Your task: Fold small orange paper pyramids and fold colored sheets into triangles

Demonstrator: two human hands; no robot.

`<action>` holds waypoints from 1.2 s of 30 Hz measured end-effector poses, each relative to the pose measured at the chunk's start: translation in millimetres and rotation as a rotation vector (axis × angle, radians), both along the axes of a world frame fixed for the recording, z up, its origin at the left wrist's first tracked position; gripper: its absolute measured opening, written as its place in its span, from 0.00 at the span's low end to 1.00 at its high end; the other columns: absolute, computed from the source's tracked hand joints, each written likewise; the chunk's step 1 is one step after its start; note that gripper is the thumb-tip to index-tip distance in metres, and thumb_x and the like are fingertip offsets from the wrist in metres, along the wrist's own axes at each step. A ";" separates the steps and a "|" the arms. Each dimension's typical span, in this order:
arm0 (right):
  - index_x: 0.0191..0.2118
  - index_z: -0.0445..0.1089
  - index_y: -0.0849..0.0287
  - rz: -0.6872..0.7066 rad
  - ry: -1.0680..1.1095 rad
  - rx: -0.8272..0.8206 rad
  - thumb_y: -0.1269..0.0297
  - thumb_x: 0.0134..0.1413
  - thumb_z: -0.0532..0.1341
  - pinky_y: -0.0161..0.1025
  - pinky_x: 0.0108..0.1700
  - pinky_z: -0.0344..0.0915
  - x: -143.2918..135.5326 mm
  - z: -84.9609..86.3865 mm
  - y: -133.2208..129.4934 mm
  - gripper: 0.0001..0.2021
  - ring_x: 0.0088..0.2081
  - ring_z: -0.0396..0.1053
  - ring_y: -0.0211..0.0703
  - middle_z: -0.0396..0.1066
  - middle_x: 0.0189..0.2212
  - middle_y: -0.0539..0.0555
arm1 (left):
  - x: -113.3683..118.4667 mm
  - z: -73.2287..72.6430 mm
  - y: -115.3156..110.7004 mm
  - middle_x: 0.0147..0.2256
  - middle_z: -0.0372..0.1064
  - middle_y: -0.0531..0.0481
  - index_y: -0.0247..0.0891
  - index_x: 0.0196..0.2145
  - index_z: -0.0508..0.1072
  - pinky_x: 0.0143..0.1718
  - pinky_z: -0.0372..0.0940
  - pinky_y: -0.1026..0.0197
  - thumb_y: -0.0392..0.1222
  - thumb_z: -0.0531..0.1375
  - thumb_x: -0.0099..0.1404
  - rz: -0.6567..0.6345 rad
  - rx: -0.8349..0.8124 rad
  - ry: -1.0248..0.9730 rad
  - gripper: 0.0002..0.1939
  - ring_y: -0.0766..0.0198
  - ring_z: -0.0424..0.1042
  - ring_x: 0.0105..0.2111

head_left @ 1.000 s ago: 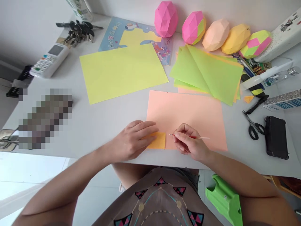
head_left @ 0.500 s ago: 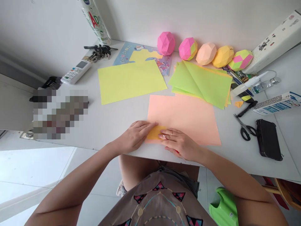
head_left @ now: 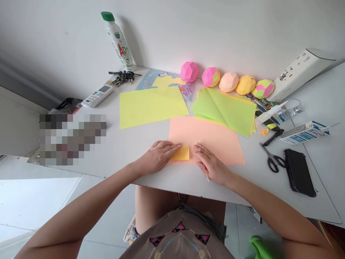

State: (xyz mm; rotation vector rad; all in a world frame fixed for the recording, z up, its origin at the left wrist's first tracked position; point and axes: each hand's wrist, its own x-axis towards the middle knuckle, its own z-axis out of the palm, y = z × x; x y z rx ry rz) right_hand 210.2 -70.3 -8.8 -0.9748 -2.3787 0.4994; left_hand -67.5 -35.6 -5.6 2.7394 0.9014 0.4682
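Observation:
A small yellow-orange paper piece (head_left: 182, 153) lies on the lower left of a peach sheet (head_left: 215, 140). My left hand (head_left: 159, 155) rests flat with its fingertips on the left part of that piece, covering some of it. Just right of the piece, apart from it, my right hand (head_left: 211, 163) holds a thin red-and-white tool (head_left: 206, 172) between its curled fingers. Beyond them lie a yellow sheet (head_left: 152, 106) and a stack of green and yellow sheets (head_left: 229, 111).
Folded paper balls (head_left: 189, 72) line the wall. At the right are scissors (head_left: 272, 158), a black phone (head_left: 300, 172), a box (head_left: 304, 133) and a glue bottle (head_left: 271, 112). Keys (head_left: 124, 77), a white remote (head_left: 97, 95) and a tall bottle (head_left: 120, 45) stand or lie at the back left.
My right hand has moved right, off the yellow-orange piece, with the thin tool in it. My left hand stays on the piece. The view has tilted up, showing more of the wall.

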 end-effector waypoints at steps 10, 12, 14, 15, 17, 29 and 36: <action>0.56 0.59 0.57 -0.083 0.032 -0.098 0.70 0.62 0.54 0.58 0.57 0.66 -11.2 10.4 -5.1 0.17 0.62 0.59 0.54 0.64 0.56 0.65 | 28.6 4.3 42.0 0.54 0.66 0.38 0.38 0.54 0.69 0.49 0.65 0.48 0.31 0.51 0.67 -0.122 -0.131 -0.139 0.19 0.54 0.68 0.50; 0.54 0.60 0.57 -0.105 0.047 -0.106 0.68 0.61 0.57 0.57 0.54 0.68 -12.4 14.2 0.0 0.16 0.57 0.63 0.55 0.67 0.52 0.64 | 39.6 -0.1 47.3 0.55 0.65 0.37 0.37 0.53 0.69 0.47 0.67 0.50 0.29 0.52 0.64 -0.104 -0.146 -0.183 0.20 0.55 0.71 0.47; 0.51 0.61 0.56 -0.151 0.053 -0.103 0.65 0.58 0.60 0.58 0.49 0.69 -15.0 16.3 6.0 0.16 0.50 0.67 0.56 0.70 0.46 0.62 | 50.7 -5.7 49.8 0.54 0.64 0.37 0.36 0.51 0.69 0.42 0.70 0.53 0.28 0.50 0.63 -0.045 -0.162 -0.255 0.21 0.58 0.73 0.43; 0.50 0.61 0.56 -0.191 0.060 -0.104 0.64 0.56 0.62 0.57 0.47 0.70 -17.1 16.5 8.5 0.17 0.47 0.68 0.56 0.70 0.43 0.61 | 55.9 -8.5 49.9 0.53 0.64 0.37 0.35 0.50 0.69 0.41 0.71 0.54 0.27 0.49 0.63 0.004 -0.169 -0.303 0.21 0.59 0.73 0.42; 0.49 0.61 0.55 -0.270 0.073 -0.120 0.63 0.53 0.65 0.56 0.44 0.70 -23.4 15.5 12.0 0.19 0.44 0.68 0.55 0.70 0.41 0.60 | 64.3 -13.4 47.9 0.49 0.65 0.38 0.35 0.48 0.69 0.41 0.71 0.54 0.25 0.46 0.63 0.117 -0.185 -0.410 0.20 0.60 0.72 0.43; 0.42 0.60 0.55 -0.402 -0.056 -0.138 0.72 0.47 0.68 0.50 0.41 0.65 -51.5 16.6 17.4 0.19 0.40 0.65 0.53 0.71 0.37 0.56 | 59.0 -13.5 41.2 0.41 0.67 0.45 0.37 0.40 0.70 0.39 0.70 0.59 0.26 0.46 0.63 0.214 -0.421 -0.714 0.16 0.64 0.71 0.39; 0.43 0.59 0.54 -0.388 -0.021 -0.142 0.76 0.49 0.64 0.49 0.42 0.65 -53.4 19.4 14.6 0.18 0.42 0.65 0.52 0.69 0.37 0.55 | 59.3 -10.4 41.5 0.40 0.67 0.45 0.37 0.39 0.71 0.37 0.70 0.59 0.25 0.46 0.61 0.215 -0.492 -0.767 0.17 0.64 0.69 0.37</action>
